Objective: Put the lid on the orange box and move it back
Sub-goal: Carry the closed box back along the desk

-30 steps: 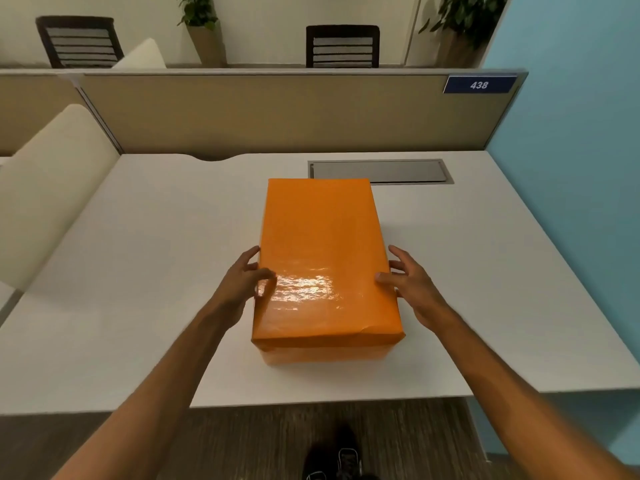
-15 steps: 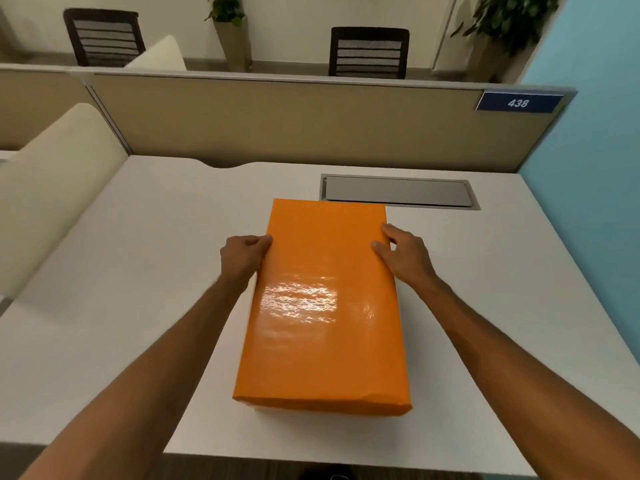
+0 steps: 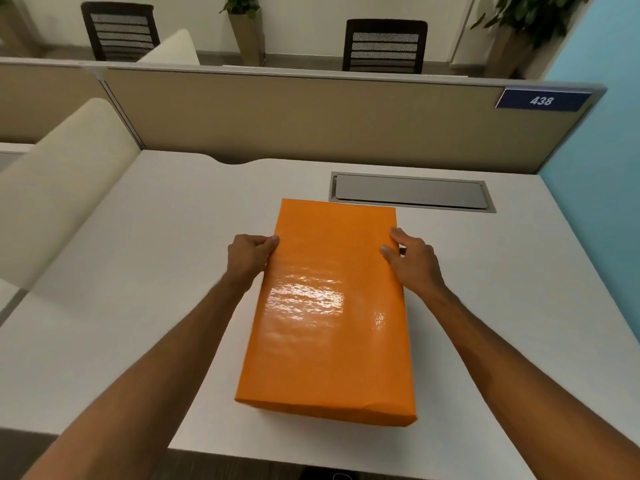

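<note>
A glossy orange box point(image 3: 329, 313) with its lid on lies lengthwise in the middle of the white desk point(image 3: 145, 271). My left hand point(image 3: 249, 258) grips its left side near the far end, fingers curled against the edge. On the opposite side my right hand point(image 3: 412, 261) holds the right edge, thumb resting on the lid. The box's far end reaches close to the grey cable tray cover point(image 3: 408, 192). The box body under the lid is hidden.
A beige partition point(image 3: 311, 119) with a blue "438" plate point(image 3: 542, 100) closes the desk's back. A blue wall point(image 3: 602, 174) stands on the right, a cream rounded divider point(image 3: 59, 188) on the left. Chairs and potted plants stand beyond the partition.
Both hands have slid from the box's near half to its far half, and the box has travelled away from the desk's front edge toward the cable tray.
</note>
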`<action>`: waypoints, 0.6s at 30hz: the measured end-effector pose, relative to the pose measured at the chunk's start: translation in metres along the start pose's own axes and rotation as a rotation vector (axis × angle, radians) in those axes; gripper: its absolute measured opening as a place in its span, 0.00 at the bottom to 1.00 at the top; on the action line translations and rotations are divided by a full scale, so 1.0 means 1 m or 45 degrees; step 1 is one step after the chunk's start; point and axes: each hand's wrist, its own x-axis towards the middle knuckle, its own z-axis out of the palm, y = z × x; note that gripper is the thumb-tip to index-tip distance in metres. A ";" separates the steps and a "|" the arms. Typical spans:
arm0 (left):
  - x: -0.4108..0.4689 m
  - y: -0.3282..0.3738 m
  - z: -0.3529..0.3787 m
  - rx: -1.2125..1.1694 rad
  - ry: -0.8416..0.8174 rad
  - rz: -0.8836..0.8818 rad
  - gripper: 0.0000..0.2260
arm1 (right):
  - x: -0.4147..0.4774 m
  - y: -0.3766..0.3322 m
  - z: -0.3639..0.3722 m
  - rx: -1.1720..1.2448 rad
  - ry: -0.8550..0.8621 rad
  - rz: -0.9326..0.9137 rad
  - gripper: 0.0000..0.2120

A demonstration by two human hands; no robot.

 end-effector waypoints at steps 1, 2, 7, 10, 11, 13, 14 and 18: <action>-0.001 0.001 -0.002 -0.012 -0.013 -0.010 0.18 | -0.001 -0.001 -0.001 0.033 -0.024 0.005 0.29; -0.003 0.001 -0.004 -0.023 -0.033 -0.021 0.18 | -0.004 -0.002 -0.004 0.067 -0.049 0.012 0.29; -0.030 -0.011 -0.016 -0.060 -0.152 -0.051 0.22 | -0.033 0.006 -0.013 0.269 -0.070 0.102 0.31; -0.061 -0.030 -0.022 -0.082 -0.196 -0.033 0.23 | -0.066 0.019 -0.014 0.437 -0.091 0.181 0.30; -0.072 -0.037 -0.025 -0.100 -0.192 -0.031 0.22 | -0.078 0.024 -0.014 0.487 -0.101 0.198 0.30; -0.091 -0.050 -0.030 -0.152 -0.191 -0.045 0.22 | -0.102 0.032 -0.013 0.587 -0.124 0.231 0.28; -0.099 -0.055 -0.033 -0.178 -0.196 -0.056 0.23 | -0.114 0.035 -0.012 0.643 -0.134 0.247 0.27; -0.118 -0.065 -0.036 -0.265 -0.197 -0.076 0.24 | -0.147 0.039 -0.009 0.822 -0.132 0.277 0.27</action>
